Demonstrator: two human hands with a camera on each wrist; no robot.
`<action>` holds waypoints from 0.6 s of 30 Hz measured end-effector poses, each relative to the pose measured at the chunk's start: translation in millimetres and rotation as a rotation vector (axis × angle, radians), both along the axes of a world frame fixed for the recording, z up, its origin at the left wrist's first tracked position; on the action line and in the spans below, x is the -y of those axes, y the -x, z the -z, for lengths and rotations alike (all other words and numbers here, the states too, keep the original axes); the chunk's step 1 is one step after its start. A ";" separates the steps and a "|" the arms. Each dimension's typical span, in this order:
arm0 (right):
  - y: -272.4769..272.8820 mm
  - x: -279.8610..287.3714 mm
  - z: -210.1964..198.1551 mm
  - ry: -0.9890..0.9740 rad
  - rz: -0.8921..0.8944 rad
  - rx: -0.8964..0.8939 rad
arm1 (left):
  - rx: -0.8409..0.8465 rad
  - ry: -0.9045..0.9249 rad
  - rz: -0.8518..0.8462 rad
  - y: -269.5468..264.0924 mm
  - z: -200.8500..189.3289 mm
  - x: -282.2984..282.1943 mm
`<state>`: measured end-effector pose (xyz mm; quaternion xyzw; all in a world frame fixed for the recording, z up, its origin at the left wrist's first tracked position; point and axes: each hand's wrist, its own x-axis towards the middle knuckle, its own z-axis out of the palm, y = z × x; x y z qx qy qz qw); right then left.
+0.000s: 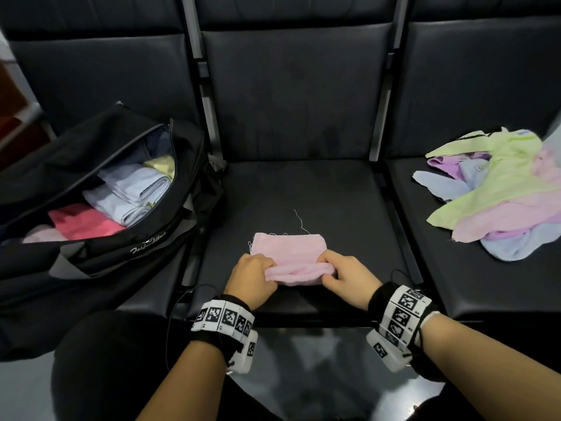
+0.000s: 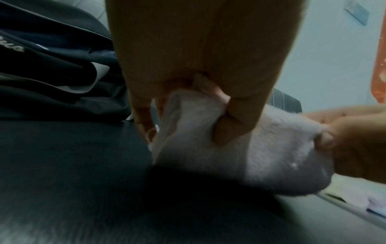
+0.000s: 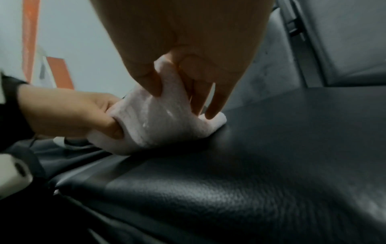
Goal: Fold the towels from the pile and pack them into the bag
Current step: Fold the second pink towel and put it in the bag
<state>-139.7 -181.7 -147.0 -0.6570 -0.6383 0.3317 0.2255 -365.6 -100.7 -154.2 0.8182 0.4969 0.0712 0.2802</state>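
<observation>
A small pink towel (image 1: pixel 290 249) lies partly folded on the middle black seat (image 1: pixel 303 189). My left hand (image 1: pixel 253 276) pinches the towel's near-left edge, and my right hand (image 1: pixel 346 276) pinches its near-right edge; the near edge is lifted and rolled over. In the left wrist view the thumb and fingers of the left hand (image 2: pixel 188 115) grip the towel (image 2: pixel 261 148). The right wrist view has the right hand (image 3: pixel 183 95) gripping the towel (image 3: pixel 165 122), with the left hand (image 3: pixel 71 115) opposite. An open black bag (image 1: pixel 100 196) on the left seat holds folded towels.
A loose pile of towels (image 1: pixel 501 192), green, pink, purple and blue, lies on the right seat. Metal armrest bars (image 1: pixel 206 117) separate the seats. A loose thread (image 1: pixel 300 221) trails from the pink towel. My dark-clad knee (image 1: pixel 106 369) is at lower left.
</observation>
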 end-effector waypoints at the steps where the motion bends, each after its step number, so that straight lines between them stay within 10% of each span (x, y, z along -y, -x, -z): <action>1: -3.5 -0.6 1.4 0.015 0.037 -0.015 | 0.030 0.033 -0.002 2.5 0.6 -3.2; 8: -24.9 -7.5 16.4 0.001 0.272 -0.179 | 0.310 0.330 -0.131 6.4 1.8 -12.9; 18: -35.0 -18.2 50.5 0.201 0.378 -0.039 | 0.274 0.230 -0.440 -2.6 29.2 -12.1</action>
